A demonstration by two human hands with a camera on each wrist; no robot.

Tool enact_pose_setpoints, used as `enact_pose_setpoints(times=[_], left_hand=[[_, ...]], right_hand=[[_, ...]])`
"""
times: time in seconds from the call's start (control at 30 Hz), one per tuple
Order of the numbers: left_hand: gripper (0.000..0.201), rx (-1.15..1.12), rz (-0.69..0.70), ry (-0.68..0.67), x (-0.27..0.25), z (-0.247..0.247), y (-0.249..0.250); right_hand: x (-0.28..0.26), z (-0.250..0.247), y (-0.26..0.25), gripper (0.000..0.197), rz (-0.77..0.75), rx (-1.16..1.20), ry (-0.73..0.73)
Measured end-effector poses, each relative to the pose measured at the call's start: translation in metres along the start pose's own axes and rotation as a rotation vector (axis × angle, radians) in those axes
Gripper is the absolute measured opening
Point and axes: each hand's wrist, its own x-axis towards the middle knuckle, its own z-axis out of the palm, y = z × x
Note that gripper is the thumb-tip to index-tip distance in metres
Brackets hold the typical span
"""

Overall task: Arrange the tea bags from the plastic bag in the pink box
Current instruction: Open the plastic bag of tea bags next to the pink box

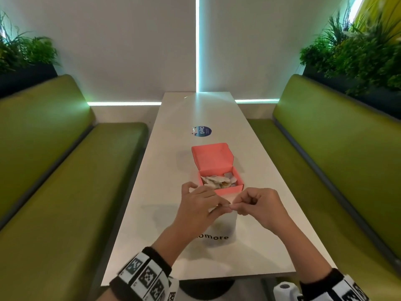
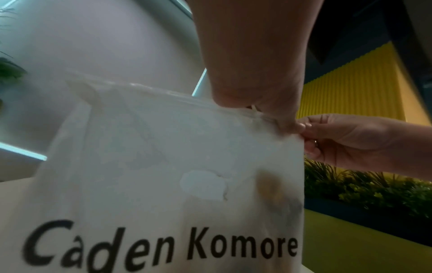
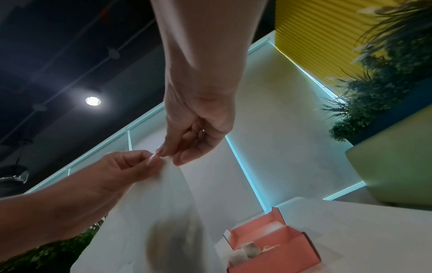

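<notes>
Above the counter (image 1: 249, 246), both hands pinch the top edge of the bag (image 2: 163, 166): left hand (image 1: 199, 205) and right hand (image 1: 258, 205) touching. Tea bags (image 1: 219, 181) lie in the open pink box (image 1: 219, 168) just beyond.

Dark blurred shapes inside the frosted plastic bag (image 2: 163, 166), its bottom cut off at the picture's edge.

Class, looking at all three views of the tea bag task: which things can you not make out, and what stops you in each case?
- Contents of the plastic bag: left wrist view, frosted plastic blurs them to smudges.
- Bag's printed name: head view, the left hand covers its start.
- Count of tea bags in the pink box: overlapping, too small.
- Right hand grip: fingertips too blurred.
</notes>
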Motion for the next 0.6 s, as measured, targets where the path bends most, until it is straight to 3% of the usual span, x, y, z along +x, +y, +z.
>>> enact_pose_setpoints(times=[0.13, 0.37, 0.6], left_hand=[[0.031, 0.008, -0.141, -0.011, -0.011, -0.019, -0.016], [0.052, 0.091, -0.358, -0.062, -0.048, -0.072, -0.073], [0.050, -0.074, -0.373, -0.243, -0.035, -0.072, -0.066]], right_hand=[[0.003, -0.018, 0.006, 0.020, -0.002, -0.084, 0.080], [-0.002, -0.047, 0.027, 0.017, 0.090, -0.121, 0.136], [-0.001, -0.048, 0.026, 0.019, 0.065, -0.153, 0.132]])
